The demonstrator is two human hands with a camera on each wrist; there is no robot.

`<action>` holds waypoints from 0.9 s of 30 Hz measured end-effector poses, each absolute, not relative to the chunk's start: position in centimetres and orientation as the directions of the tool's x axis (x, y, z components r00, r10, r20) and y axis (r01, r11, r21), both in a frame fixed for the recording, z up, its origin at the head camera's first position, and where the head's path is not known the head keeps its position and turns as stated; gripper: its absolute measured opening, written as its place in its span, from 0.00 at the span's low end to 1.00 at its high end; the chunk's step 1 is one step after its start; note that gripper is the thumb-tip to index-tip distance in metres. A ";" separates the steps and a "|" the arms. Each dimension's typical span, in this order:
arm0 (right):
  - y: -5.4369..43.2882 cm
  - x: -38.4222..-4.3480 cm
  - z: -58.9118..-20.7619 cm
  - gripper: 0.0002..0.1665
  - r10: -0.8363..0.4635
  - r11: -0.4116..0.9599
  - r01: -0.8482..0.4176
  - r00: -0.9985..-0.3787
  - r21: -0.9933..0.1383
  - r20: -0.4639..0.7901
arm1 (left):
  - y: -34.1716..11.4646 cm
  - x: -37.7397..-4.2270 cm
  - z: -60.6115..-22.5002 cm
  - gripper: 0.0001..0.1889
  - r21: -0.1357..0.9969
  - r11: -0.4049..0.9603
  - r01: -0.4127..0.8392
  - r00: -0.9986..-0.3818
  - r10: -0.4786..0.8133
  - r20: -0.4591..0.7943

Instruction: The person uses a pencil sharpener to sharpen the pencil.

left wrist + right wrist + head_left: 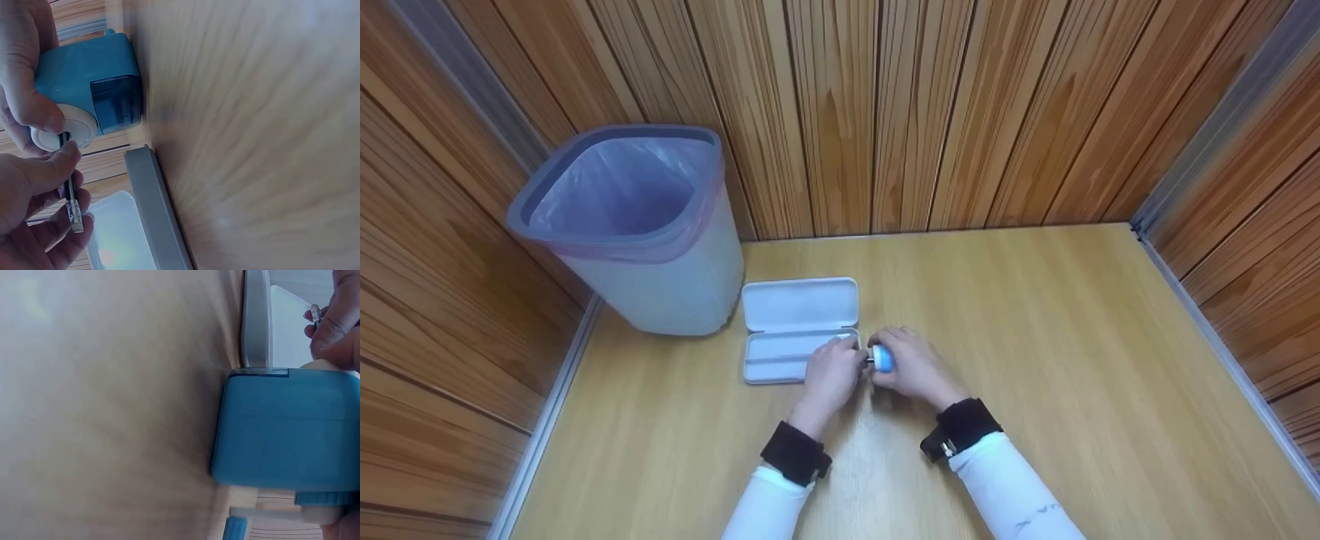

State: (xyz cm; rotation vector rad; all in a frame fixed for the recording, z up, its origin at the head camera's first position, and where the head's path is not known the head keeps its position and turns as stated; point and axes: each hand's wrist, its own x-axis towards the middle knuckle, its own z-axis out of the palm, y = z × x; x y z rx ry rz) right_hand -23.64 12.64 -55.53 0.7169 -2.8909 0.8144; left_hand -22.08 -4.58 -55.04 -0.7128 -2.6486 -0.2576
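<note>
A blue crank pencil sharpener (84, 67) with a white front ring rests on the table, held at its top and sides by my right hand (913, 364). My left hand (834, 369) pinches a dark pencil (71, 194) between thumb and fingers, its eraser end pointing away from the sharpener. The pencil's other end is hidden in the hole of the white ring. In the right wrist view, the crank handle (235, 527) hangs at the sharpener's back. Beside the left hand, an open light-grey pencil case (801, 300) lies with its lid folded back, partly covered by that hand.
A white waste bin (660, 292) with a grey rim and a plastic liner stands at the back left, close to the case. Wood-panelled walls (840, 112) enclose the wooden table (1035, 315) at the back and both sides.
</note>
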 end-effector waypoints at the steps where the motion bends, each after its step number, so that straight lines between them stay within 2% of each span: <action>1: 12.6 -23.6 -55.6 0.27 -0.410 0.759 -0.436 -0.897 -0.485 0.165 | -4.6 -22.1 -55.1 0.02 0.087 0.853 0.515 -0.800 0.442 0.406; 10: 12.1 -23.4 -55.5 0.26 -0.369 0.762 -0.404 -0.913 -0.505 0.174 | -5.5 -22.5 -55.0 0.02 0.167 0.842 0.513 -0.829 0.435 0.351; 19: 12.2 -23.5 -55.5 0.26 -0.361 0.767 -0.387 -0.920 -0.512 0.155 | -5.9 -22.7 -54.9 0.03 0.199 0.815 0.544 -0.814 0.457 0.358; 27: 12.1 -23.5 -55.5 0.25 -0.357 0.766 -0.405 -0.914 -0.500 0.193 | -6.3 -22.9 -54.8 0.03 0.208 0.792 0.575 -0.797 0.484 0.361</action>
